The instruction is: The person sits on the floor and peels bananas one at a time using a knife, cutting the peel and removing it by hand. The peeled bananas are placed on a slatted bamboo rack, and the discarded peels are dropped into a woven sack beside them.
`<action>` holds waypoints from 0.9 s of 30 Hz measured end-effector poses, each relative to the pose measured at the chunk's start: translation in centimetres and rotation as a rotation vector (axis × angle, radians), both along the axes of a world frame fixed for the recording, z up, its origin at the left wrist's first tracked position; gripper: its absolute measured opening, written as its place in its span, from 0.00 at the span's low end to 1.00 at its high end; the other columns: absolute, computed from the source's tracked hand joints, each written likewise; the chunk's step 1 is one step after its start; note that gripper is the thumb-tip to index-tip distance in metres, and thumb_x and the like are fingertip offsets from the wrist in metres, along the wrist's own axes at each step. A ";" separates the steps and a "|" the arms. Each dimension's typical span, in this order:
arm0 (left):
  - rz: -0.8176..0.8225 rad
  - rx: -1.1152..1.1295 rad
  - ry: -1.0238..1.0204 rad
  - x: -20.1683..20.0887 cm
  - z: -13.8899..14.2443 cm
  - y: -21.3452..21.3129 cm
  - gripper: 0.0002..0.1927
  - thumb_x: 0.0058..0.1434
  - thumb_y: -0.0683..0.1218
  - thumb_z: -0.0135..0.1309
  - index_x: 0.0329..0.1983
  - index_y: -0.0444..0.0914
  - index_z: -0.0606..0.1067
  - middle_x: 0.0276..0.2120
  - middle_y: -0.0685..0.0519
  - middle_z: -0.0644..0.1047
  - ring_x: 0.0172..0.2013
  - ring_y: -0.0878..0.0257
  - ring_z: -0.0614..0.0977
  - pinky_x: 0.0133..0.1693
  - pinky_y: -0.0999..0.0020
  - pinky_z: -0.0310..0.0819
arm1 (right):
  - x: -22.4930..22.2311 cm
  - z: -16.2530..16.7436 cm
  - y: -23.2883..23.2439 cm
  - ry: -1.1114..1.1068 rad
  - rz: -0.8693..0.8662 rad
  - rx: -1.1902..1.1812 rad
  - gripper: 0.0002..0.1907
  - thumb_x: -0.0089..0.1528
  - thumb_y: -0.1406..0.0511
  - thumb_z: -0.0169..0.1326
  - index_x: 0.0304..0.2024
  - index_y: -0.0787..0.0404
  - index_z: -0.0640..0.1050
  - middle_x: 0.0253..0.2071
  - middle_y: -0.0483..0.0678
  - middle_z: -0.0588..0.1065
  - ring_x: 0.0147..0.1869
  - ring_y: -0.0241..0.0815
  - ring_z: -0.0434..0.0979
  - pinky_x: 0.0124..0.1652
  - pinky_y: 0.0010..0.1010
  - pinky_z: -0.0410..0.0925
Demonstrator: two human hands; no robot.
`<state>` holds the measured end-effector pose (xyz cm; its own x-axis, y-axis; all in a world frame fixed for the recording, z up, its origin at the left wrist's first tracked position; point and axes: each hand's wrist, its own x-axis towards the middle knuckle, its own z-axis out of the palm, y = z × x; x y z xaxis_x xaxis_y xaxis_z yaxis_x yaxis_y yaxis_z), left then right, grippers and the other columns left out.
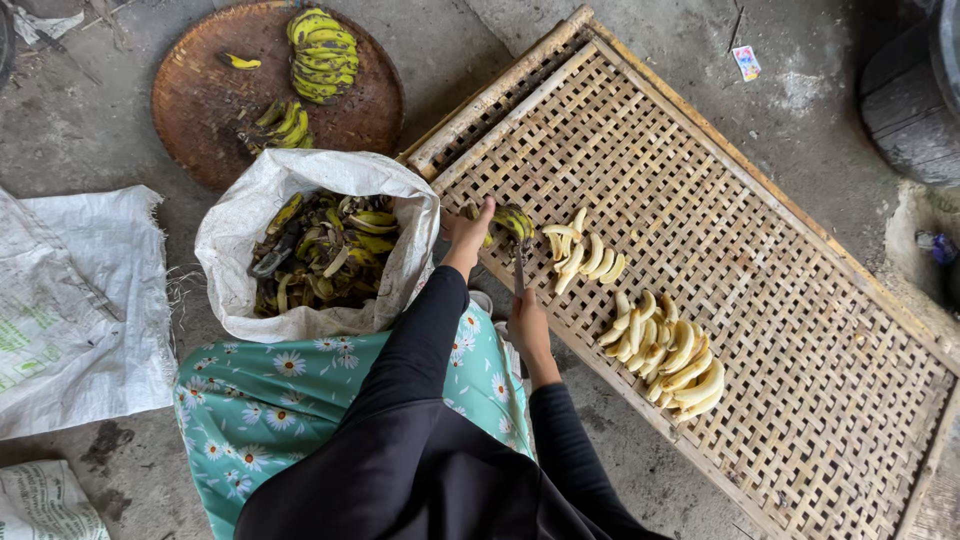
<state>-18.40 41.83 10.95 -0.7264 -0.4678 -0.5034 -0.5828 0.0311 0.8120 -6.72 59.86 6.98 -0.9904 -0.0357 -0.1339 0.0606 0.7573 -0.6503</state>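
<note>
My left hand point(468, 232) grips a small bunch of yellow-green bananas point(510, 220) at the near corner of a woven bamboo tray point(760, 260). My right hand point(527, 322) holds a knife point(519, 265) with its blade pointing up toward the bunch. A short row of peeled bananas point(582, 255) lies on the tray just right of the bunch. A larger pile of peeled bananas point(668, 355) lies farther right on the tray.
An open white sack of banana peels point(318, 250) stands left of my hands. Behind it a round brown tray point(200, 95) holds unpeeled banana bunches point(320, 55). White sacks point(75, 310) lie flat at left on the concrete floor. A dark drum point(915, 100) stands at upper right.
</note>
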 end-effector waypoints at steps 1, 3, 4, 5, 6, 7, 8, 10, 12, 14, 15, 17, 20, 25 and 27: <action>0.046 0.035 -0.002 -0.3 -0.3 0.2 0.40 0.65 0.60 0.55 0.63 0.26 0.55 0.57 0.33 0.66 0.56 0.44 0.71 0.54 0.50 0.76 | 0.9 0.5 0.4 -0.002 -0.031 -0.078 0.13 0.71 0.58 0.43 0.44 0.62 0.67 0.28 0.60 0.78 0.30 0.59 0.80 0.30 0.50 0.70; 0.141 0.129 -0.016 -0.7 -1.1 0.5 0.34 0.66 0.55 0.55 0.61 0.27 0.58 0.55 0.34 0.68 0.55 0.46 0.73 0.54 0.52 0.77 | 2.0 1.4 1.3 -0.044 -0.087 -0.194 0.15 0.71 0.56 0.41 0.46 0.60 0.68 0.25 0.56 0.77 0.25 0.50 0.80 0.26 0.44 0.70; 0.187 0.273 -0.003 -0.7 -1.4 0.6 0.31 0.66 0.53 0.54 0.60 0.27 0.60 0.54 0.35 0.70 0.54 0.46 0.74 0.54 0.52 0.77 | 2.4 1.8 1.9 -0.078 -0.108 -0.232 0.15 0.70 0.55 0.41 0.48 0.59 0.69 0.24 0.53 0.77 0.24 0.46 0.78 0.25 0.40 0.69; 0.243 0.414 -0.001 -0.8 -1.7 0.7 0.28 0.67 0.51 0.54 0.59 0.28 0.61 0.53 0.36 0.71 0.53 0.47 0.76 0.54 0.53 0.78 | 2.8 2.0 2.2 -0.114 -0.131 -0.270 0.16 0.70 0.54 0.41 0.50 0.57 0.70 0.23 0.51 0.77 0.22 0.41 0.77 0.23 0.37 0.69; 0.296 0.606 0.018 -0.8 -1.9 0.7 0.25 0.67 0.49 0.54 0.58 0.28 0.63 0.52 0.37 0.72 0.53 0.48 0.77 0.54 0.53 0.78 | 2.8 2.1 2.4 -0.159 -0.144 -0.411 0.17 0.71 0.53 0.39 0.48 0.58 0.71 0.23 0.49 0.76 0.22 0.39 0.74 0.23 0.35 0.67; 0.321 0.796 0.058 -0.5 -1.8 0.7 0.22 0.67 0.47 0.54 0.57 0.29 0.65 0.51 0.38 0.73 0.52 0.48 0.78 0.54 0.54 0.79 | 2.8 2.1 2.5 -0.205 -0.154 -0.552 0.20 0.72 0.51 0.37 0.46 0.59 0.72 0.24 0.48 0.76 0.21 0.38 0.72 0.22 0.34 0.65; 0.355 0.987 0.086 -0.2 -1.8 0.5 0.19 0.67 0.45 0.53 0.56 0.29 0.66 0.50 0.38 0.75 0.52 0.49 0.79 0.54 0.55 0.80 | 2.6 2.2 2.5 -0.248 -0.160 -0.693 0.23 0.73 0.50 0.36 0.44 0.60 0.73 0.25 0.46 0.75 0.20 0.36 0.69 0.21 0.33 0.64; 0.329 1.272 0.187 0.7 -1.5 0.1 0.14 0.68 0.41 0.53 0.54 0.30 0.69 0.48 0.40 0.77 0.50 0.50 0.81 0.54 0.56 0.81 | 2.0 2.9 2.2 -0.215 -0.114 -0.768 0.26 0.76 0.49 0.38 0.47 0.64 0.75 0.28 0.44 0.73 0.25 0.33 0.71 0.26 0.28 0.66; 0.226 1.523 0.326 2.2 -0.8 -0.8 0.10 0.69 0.39 0.54 0.50 0.28 0.71 0.44 0.40 0.80 0.47 0.52 0.83 0.53 0.58 0.83 | 1.8 4.3 1.2 -0.151 -0.006 -0.792 0.25 0.77 0.49 0.40 0.59 0.63 0.72 0.30 0.43 0.70 0.29 0.32 0.69 0.31 0.26 0.67; 0.126 1.604 0.412 4.6 0.6 -2.2 0.12 0.69 0.39 0.55 0.51 0.25 0.72 0.46 0.38 0.80 0.47 0.51 0.85 0.52 0.61 0.83 | 1.7 7.2 0.2 -0.049 0.151 -0.758 0.32 0.75 0.50 0.42 0.78 0.56 0.65 0.31 0.45 0.65 0.32 0.34 0.66 0.36 0.26 0.67; 0.075 1.642 0.456 5.9 1.5 -2.9 0.13 0.69 0.39 0.55 0.51 0.23 0.73 0.46 0.36 0.81 0.46 0.51 0.85 0.52 0.63 0.83 | 2.0 8.9 -0.7 0.106 0.259 -0.703 0.32 0.76 0.52 0.43 0.79 0.58 0.62 0.39 0.49 0.67 0.37 0.40 0.67 0.41 0.29 0.68; 0.000 1.643 0.547 8.7 3.6 -4.7 0.11 0.72 0.39 0.54 0.51 0.26 0.73 0.47 0.37 0.81 0.45 0.50 0.85 0.51 0.63 0.82 | 2.7 12.8 -2.8 0.414 0.475 -0.583 0.33 0.79 0.54 0.44 0.81 0.61 0.56 0.55 0.57 0.71 0.47 0.53 0.70 0.50 0.36 0.71; 0.019 1.559 0.589 12.5 6.8 -7.4 0.12 0.69 0.43 0.54 0.50 0.30 0.74 0.45 0.41 0.82 0.44 0.53 0.86 0.48 0.63 0.83 | 4.2 18.4 -5.9 0.688 0.588 -0.259 0.29 0.80 0.56 0.42 0.79 0.58 0.55 0.68 0.63 0.69 0.66 0.69 0.76 0.62 0.46 0.68; 0.023 1.583 0.603 17.8 9.0 -11.8 0.22 0.69 0.55 0.58 0.48 0.30 0.76 0.38 0.45 0.83 0.38 0.56 0.86 0.41 0.63 0.85 | 7.0 22.8 -11.4 0.455 0.608 -0.135 0.39 0.68 0.48 0.50 0.77 0.51 0.57 0.59 0.57 0.75 0.46 0.59 0.81 0.41 0.42 0.73; 0.097 1.566 0.611 19.5 9.1 -13.5 0.20 0.68 0.55 0.58 0.48 0.32 0.77 0.40 0.46 0.83 0.38 0.58 0.85 0.42 0.66 0.84 | 7.7 23.2 -13.4 0.470 0.615 -0.126 0.40 0.67 0.46 0.50 0.77 0.51 0.56 0.53 0.55 0.75 0.43 0.57 0.80 0.38 0.42 0.72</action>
<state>1.13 28.34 20.00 -0.9777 0.1232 -0.1700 -0.1440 -0.9827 0.1164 0.93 46.51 30.18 -0.7393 -0.5834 0.3363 -0.6490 0.4844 -0.5866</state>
